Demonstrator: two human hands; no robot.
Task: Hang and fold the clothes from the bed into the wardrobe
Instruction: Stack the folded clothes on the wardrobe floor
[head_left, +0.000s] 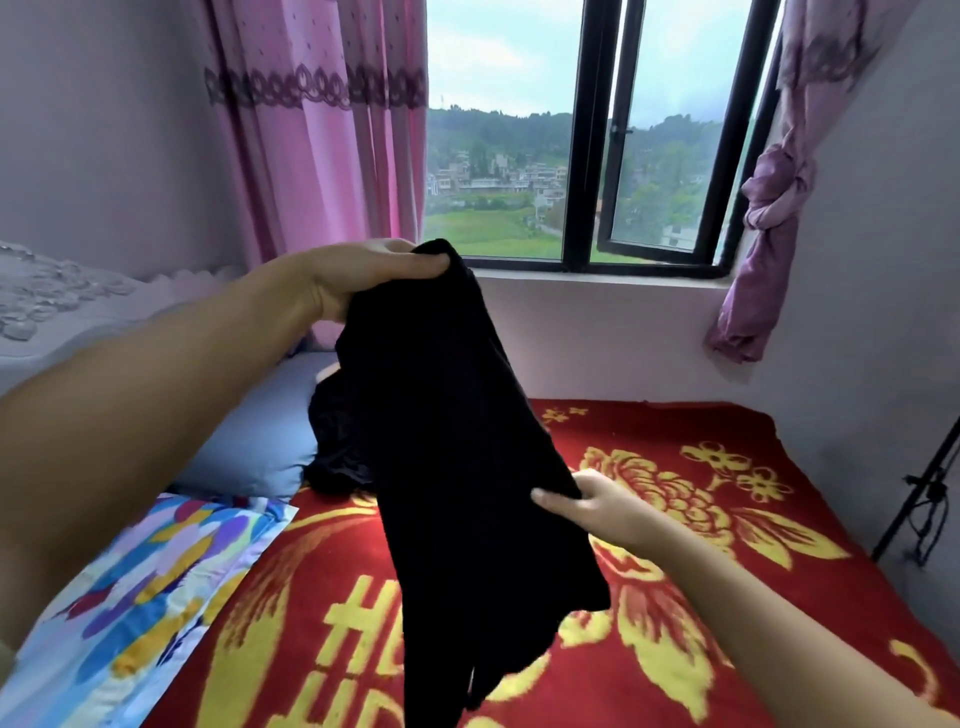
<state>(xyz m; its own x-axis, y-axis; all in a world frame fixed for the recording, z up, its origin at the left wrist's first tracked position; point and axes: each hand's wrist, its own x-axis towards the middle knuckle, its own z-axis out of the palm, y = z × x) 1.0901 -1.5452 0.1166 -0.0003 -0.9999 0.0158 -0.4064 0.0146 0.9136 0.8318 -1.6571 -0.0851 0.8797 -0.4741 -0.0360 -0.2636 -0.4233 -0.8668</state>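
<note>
Black soft-fabric garment (457, 441) held up in the air over the bed, centre of view, hanging in a long diagonal drape from upper left down to near centre; lower end splits into two hanging parts near bottom edge. Left hand (363, 275) grips its top end, fingers & thumb curled round the bunched cloth, arm stretched in from near left. Right hand (587, 506) pinches the garment's right edge lower down, thumb on the front, fingers behind the cloth.

Behind the garment, a second dark crumpled piece of clothing (335, 447) lies on the bed, touching a pale blue pillow (249, 441) at left. Bed covered w/ red blanket w/ yellow flower pattern & lettering (727, 519). Near left: multicolour patterned sheet (130, 597). Far side: black-framed window (592, 156), pink curtain (311, 130) to its left, knotted purple curtain (769, 208) to its right. Black stand (924, 499) at far right by the wall.
</note>
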